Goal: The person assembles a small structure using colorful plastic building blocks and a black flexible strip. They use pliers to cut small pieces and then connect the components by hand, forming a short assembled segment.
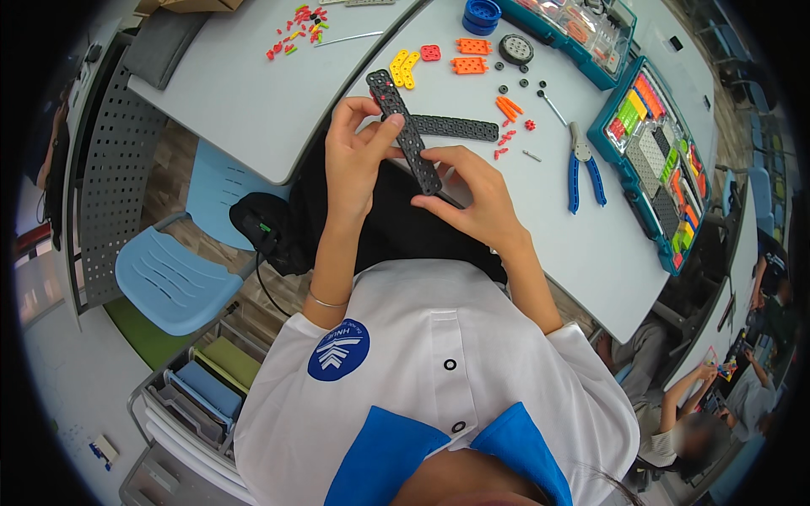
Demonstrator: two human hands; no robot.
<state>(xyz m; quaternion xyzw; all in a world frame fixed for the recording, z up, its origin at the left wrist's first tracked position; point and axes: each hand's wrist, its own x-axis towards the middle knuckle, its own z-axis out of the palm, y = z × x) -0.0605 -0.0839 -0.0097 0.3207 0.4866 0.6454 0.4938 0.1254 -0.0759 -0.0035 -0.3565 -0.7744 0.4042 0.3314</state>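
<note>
A black perforated building beam (411, 142) is held slanted over the table's near edge. My left hand (358, 152) is closed around its upper part, thumb on the face; small red bits show in some holes near that end. The fingers of my right hand (477, 190) grip the lower end from the side. A thin dark piece sticks out by the right thumb, too hidden to name. Behind the held beam, a second black perforated beam (460, 127) points right; whether the two are joined I cannot tell.
Yellow angled pieces (404, 69), orange plates (470, 65), a wheel (515, 50), blue rims (481, 17) and blue-handled pliers (582, 169) lie on the white table. A teal parts case (650, 160) stands open at right. Small coloured pegs (297, 31) lie far left. Light-blue chairs (173, 282) stand left.
</note>
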